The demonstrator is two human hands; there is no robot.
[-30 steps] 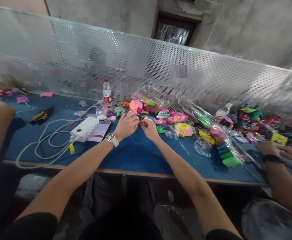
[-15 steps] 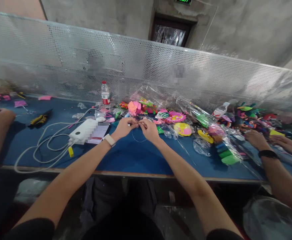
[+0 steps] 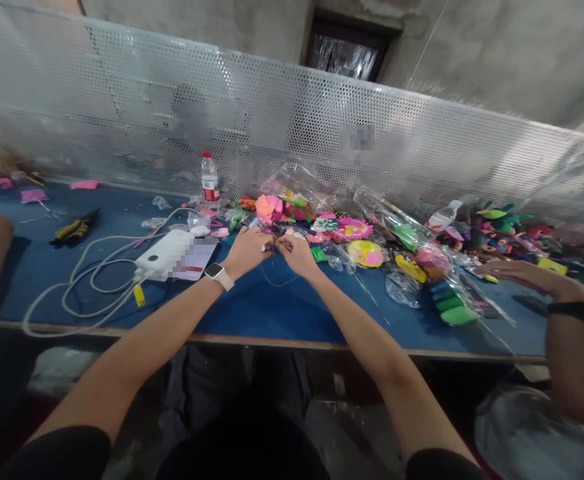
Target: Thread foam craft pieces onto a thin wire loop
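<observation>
Over the blue table, my left hand (image 3: 247, 253) and my right hand (image 3: 298, 253) nearly meet, fingertips pinched close together. From between them a thin pale thread (image 3: 278, 284) droops in a loose curve over the tabletop. Any small piece at the fingertips is hidden by the fingers. A small white spot shows by the left fingertips, too small to name. Just beyond my hands lie a pink and orange foam shape (image 3: 269, 208) and other colourful foam pieces. A round yellow and pink foam piece (image 3: 365, 254) rests to the right of my right hand.
A white power bank (image 3: 159, 257) with looped cables and a phone (image 3: 197, 261) lie left. Yellow-black pliers (image 3: 75, 228) sit farther left. A red-capped bottle (image 3: 210, 179) stands by the perforated metal screen (image 3: 252, 120). Co-workers' arms reach in at both sides, one hand (image 3: 527, 272) at right.
My hands stay close together, with the left hand turned so its back and watch face show more. The right co-worker's hand has shifted; the left co-worker's hand is now out of clear view.
</observation>
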